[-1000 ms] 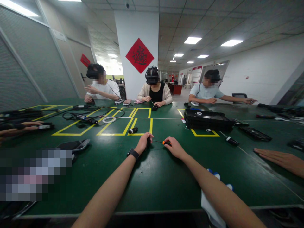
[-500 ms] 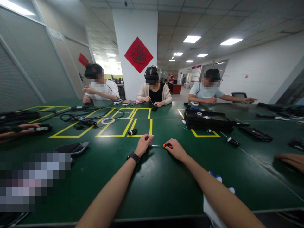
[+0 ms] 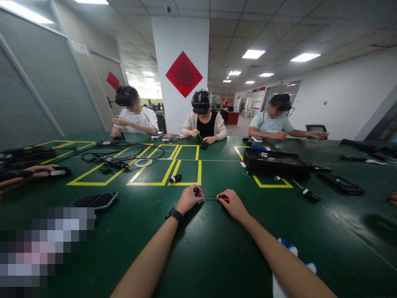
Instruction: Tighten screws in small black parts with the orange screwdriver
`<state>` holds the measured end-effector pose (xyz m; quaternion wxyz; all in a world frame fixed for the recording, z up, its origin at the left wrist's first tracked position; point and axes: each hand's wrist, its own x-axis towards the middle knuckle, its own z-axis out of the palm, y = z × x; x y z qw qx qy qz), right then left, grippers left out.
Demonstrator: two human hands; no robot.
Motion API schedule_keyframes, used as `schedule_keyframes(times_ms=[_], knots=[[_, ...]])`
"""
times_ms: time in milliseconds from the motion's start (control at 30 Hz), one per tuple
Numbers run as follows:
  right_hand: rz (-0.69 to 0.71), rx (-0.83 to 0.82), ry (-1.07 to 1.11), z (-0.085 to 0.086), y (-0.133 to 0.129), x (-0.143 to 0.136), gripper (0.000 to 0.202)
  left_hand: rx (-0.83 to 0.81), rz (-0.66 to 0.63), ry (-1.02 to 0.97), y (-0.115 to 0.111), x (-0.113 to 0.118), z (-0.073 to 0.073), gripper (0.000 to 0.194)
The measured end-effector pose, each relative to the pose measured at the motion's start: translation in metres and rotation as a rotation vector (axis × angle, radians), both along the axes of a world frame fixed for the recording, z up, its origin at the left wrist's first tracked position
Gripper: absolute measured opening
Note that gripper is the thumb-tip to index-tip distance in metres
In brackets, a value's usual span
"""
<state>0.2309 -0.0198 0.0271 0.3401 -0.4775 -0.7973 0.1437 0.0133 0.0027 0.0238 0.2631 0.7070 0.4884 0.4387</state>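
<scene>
Near the middle of the green table, my left hand is closed on a small black part. My right hand grips the orange and black handle of a screwdriver. Its thin metal shaft points left and reaches the fingertips of my left hand; whether the tip touches the part cannot be made out. A black cylinder with a light end lies on the table just beyond my left hand.
A black case stands at the right, with a screwdriver-like tool before it. Cables and a white ring lie at the left. Three people sit across the table; another person's hand is at the far left.
The view has tilted up slightly. My left hand has turned, so the small black part now shows between its fingers. The hand at the right edge has mostly left the view.
</scene>
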Motion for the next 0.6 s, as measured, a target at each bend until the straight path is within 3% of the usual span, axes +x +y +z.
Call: schedule_keyframes(times_ms=[300,600], knots=[[-0.031,-0.012,0.014,0.0018,0.0034,-0.0024,0.017,0.034,0.121,0.03,0.0017,0.0007,-0.0006,0.009],[-0.115,-0.013,-0.026,0.0082,0.0023,-0.0046,0.012,0.052,0.051,0.092,0.0005,-0.0041,0.0024,0.014]])
